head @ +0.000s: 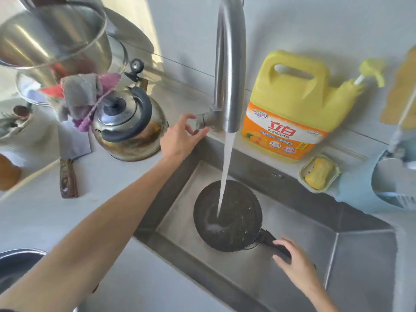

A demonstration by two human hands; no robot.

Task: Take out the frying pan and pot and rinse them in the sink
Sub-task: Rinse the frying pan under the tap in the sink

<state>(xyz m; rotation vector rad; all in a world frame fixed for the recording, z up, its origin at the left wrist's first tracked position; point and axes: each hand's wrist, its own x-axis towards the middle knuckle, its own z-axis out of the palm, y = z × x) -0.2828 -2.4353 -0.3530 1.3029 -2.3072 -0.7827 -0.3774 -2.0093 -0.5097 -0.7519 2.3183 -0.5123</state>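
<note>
counter (pixel 108 199): pale grey, fills the left and lower frame, runs along the wall at the back
sink (pixel 360 266): steel, set into the counter, lower centre to right
in sink: dark pan (pixel 243 212) on the bottom, handle toward lower right
tap (pixel 229 64): rises from the back edge, top centre
kettle (pixel 128 131): left of the tap
jug (pixel 292 104): yellow, right of the tap, against the wall
soap dish (pixel 302 174): just below the jug, yellow soap (pixel 319 174) in it
knife (pixel 67 181): flat, left of the kettle
bowl (pixel 13 264): lower left edge, cut off
</note>
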